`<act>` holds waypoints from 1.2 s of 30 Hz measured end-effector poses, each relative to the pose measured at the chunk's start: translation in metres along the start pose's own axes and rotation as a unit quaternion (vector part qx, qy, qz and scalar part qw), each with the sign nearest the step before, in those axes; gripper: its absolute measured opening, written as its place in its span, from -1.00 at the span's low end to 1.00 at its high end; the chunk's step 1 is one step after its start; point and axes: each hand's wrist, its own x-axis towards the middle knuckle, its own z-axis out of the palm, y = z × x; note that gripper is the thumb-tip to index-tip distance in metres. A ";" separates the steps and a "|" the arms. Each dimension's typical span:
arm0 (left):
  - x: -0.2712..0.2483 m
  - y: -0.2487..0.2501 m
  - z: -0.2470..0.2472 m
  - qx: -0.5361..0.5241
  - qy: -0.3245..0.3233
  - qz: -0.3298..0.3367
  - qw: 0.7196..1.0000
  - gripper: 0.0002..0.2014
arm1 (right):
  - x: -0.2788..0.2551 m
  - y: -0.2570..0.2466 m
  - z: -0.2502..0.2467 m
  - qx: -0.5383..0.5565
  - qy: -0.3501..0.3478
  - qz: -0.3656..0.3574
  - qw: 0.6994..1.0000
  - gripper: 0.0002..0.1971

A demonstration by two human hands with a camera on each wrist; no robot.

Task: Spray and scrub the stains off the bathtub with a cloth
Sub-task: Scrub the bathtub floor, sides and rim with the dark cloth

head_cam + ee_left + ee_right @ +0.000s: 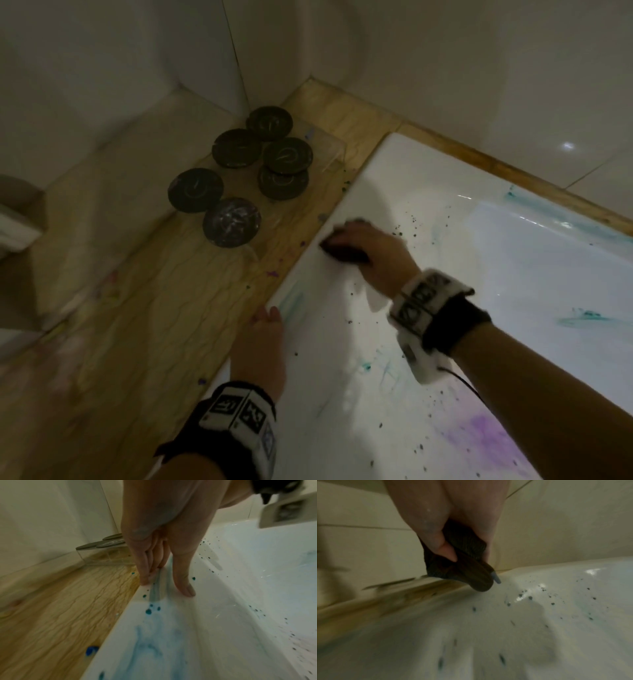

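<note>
Lower centre of head view: left hand (262, 346), fingers straight, pressed flat on the white bathtub (342, 342) rim. Up and right, mid-frame: right hand (371, 253) clenched round dark cloth (342, 248), cloth against the rim by dark specks (397, 234).

Wooden ledge (164, 308) beside the white bathtub (342, 342), centre left of frame, bearing six dark round discs (236, 148) and scattered paint flecks.
</note>
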 end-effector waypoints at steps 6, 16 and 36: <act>0.001 0.002 0.001 -0.027 0.022 -0.005 0.999 -0.18 | 0.028 -0.009 0.041 -0.117 -0.080 -0.015 0.990 -0.48; 0.001 0.001 0.001 -0.034 0.020 0.002 0.999 -0.21 | -0.033 -0.002 0.019 -0.007 0.015 -0.166 0.986 -0.73; 0.006 0.002 -0.001 0.001 0.010 -0.005 1.000 -0.15 | -0.090 0.036 0.042 0.134 0.149 -0.006 0.980 -0.69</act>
